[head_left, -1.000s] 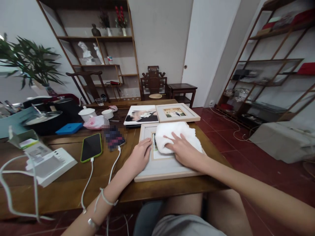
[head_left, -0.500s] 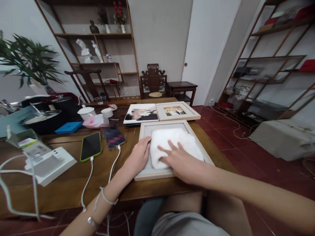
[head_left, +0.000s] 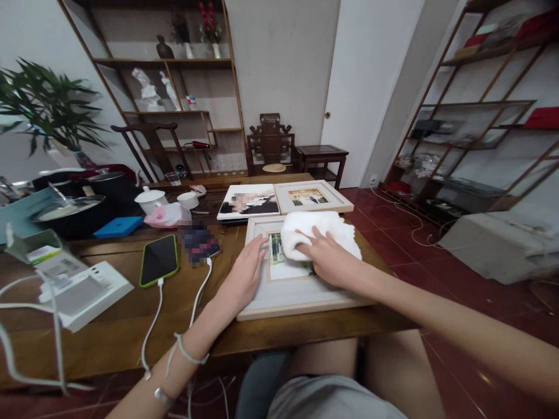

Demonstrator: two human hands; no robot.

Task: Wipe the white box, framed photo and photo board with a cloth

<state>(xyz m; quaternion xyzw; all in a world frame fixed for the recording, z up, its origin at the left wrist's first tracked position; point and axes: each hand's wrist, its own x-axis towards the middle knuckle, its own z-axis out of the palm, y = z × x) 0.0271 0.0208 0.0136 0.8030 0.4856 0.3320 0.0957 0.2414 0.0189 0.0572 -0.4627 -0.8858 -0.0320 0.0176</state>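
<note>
A light wooden picture frame (head_left: 257, 306) lies flat near the table's front edge, a small photo (head_left: 276, 251) showing in its middle. My left hand (head_left: 248, 265) rests along the frame's left side, its fingers stretched out and nothing seen in them. With my right hand (head_left: 329, 256) I hold a folded white towel (head_left: 321, 224) on the frame's upper right part. The thumb is tucked against a fold of the towel. Part of the photo and the frame's far right corner are hidden under the towel.
Behind the frame lie a photo panel (head_left: 248, 201) and a second framed picture (head_left: 314, 196). To the left are a green-cased phone (head_left: 159, 261), a pixelated device with a white cable (head_left: 204, 285), an opened white box (head_left: 91, 294), a blue box (head_left: 117, 227) and a black pot (head_left: 74, 215).
My right hand and the towel have moved up and away over the frame, uncovering part of the photo. The towel is more bunched. My left hand stays at the frame's left side.
</note>
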